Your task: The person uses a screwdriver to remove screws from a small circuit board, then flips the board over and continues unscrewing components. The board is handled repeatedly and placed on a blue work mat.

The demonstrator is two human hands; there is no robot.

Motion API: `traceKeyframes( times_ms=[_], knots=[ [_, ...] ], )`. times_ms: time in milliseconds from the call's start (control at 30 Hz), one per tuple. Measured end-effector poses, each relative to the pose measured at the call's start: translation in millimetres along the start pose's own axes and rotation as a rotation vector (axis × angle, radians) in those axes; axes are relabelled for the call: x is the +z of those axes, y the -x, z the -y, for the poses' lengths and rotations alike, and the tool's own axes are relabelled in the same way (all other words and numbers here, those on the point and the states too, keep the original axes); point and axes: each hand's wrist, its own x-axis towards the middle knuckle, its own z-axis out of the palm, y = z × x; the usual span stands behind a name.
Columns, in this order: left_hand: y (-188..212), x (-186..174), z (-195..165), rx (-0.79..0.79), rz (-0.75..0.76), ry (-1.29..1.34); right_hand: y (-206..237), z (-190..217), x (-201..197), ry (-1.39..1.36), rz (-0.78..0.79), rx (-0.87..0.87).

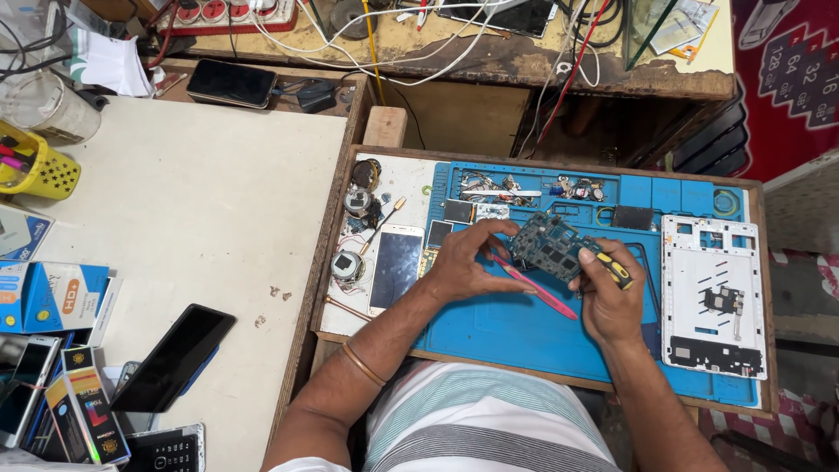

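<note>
My left hand pinches the left edge of a blue-green circuit board above the blue work mat. A pink flat pry tool lies slanted under this hand's fingers. My right hand grips a small screwdriver with a black and yellow handle, its tip against the board's right side. A white tablet frame lies on the mat to the right of my right hand.
A white-framed phone lies face up left of the mat, beside small round parts. Loose small components fill the mat's upper trays. The white table holds a black phone, boxes and a yellow cup.
</note>
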Motion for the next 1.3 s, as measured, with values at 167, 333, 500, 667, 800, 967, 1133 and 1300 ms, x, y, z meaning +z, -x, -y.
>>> traceKeyframes(
  times_ms=[167,333,500,667,800,967,1133,1300],
  knots=[
    [-4.7,-6.5,-11.7,-0.067,-0.025,0.078,5.8,-1.8,1.0,0.205,0.078,0.019],
    [-10.5,-14.8,-31.3,0.136,0.052,-0.102,5.4,0.6,2.8,0.262,0.103,0.034],
    [-13.4,-16.0,-38.4,0.087,0.071,-0.109,5.0,2.1,5.8,0.363,0.115,0.011],
    [-13.3,-13.8,-37.0,0.059,0.025,-0.082,5.4,1.2,7.3,0.387,0.079,-0.01],
    [-18.2,-15.2,-37.8,-0.04,-0.097,-0.054,5.5,6.0,10.5,0.473,-0.022,-0.068],
    [-24.5,-16.4,-40.5,-0.109,-0.204,-0.05,11.3,13.1,15.5,0.456,0.028,-0.251],
    [-18.6,-12.2,-34.4,-0.182,-0.247,-0.052,20.8,4.7,3.9,0.459,0.08,-0.298],
    [-10.2,-9.9,-20.0,-0.194,-0.256,0.027,25.7,-7.8,-11.0,0.59,0.068,-0.362]
  ],
)
